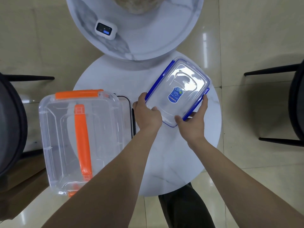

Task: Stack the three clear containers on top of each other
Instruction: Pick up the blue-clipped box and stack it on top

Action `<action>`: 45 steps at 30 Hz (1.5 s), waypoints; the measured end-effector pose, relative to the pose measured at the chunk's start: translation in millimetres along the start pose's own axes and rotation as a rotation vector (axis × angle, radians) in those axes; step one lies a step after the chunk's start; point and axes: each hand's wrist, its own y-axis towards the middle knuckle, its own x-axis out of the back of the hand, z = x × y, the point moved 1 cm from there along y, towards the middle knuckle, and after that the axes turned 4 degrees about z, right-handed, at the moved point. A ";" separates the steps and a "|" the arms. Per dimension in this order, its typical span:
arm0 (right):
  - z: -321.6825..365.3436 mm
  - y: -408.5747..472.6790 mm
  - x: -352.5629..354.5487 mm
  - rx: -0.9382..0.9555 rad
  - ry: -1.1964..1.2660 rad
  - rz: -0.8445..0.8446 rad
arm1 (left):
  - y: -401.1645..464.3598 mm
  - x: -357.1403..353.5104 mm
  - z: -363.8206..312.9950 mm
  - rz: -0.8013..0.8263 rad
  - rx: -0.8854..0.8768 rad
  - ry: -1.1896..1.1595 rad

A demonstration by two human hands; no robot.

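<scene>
A clear container with blue clips point(178, 89) is held at the right side of the round white table point(172, 162), tilted, with a blue sticker on its lid. My left hand point(146, 116) grips its near left corner and my right hand point(192, 124) grips its near right edge. To the left stands a large clear container with an orange handle and orange clips point(82, 140). It rests on top of another container with a dark rim point(131, 112), of which only the right edge shows.
A second round marble table point(148, 38) stands behind, bearing a small white device with a screen point(105, 29) and a stone-like object at the top edge. Dark chairs flank the scene at left point(11, 122) and right point(296, 102). Tiled floor surrounds the tables.
</scene>
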 end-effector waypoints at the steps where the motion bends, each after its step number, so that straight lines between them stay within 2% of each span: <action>1: 0.3 -1.7 1.2 -0.001 -0.001 -0.002 | -1.1 0.2 0.6 0.004 -0.001 0.000; 14: 30.8 -48.3 43.6 0.077 -0.036 -0.039 | -51.0 20.5 -11.6 0.064 -0.041 -0.168; 20: 50.3 -82.7 67.3 0.068 0.097 -0.117 | -85.7 40.3 -25.2 0.135 -0.047 -0.312; 28: 64.9 -131.2 81.8 0.177 0.205 -0.156 | -120.2 79.3 -31.3 0.266 -0.080 -0.430; 37: 87.4 -171.2 80.3 0.299 0.199 -0.172 | -140.1 115.8 -38.3 0.302 -0.130 -0.478; 45: 101.7 -192.0 74.2 0.352 0.199 -0.114 | -149.8 151.8 -38.1 0.294 -0.216 -0.406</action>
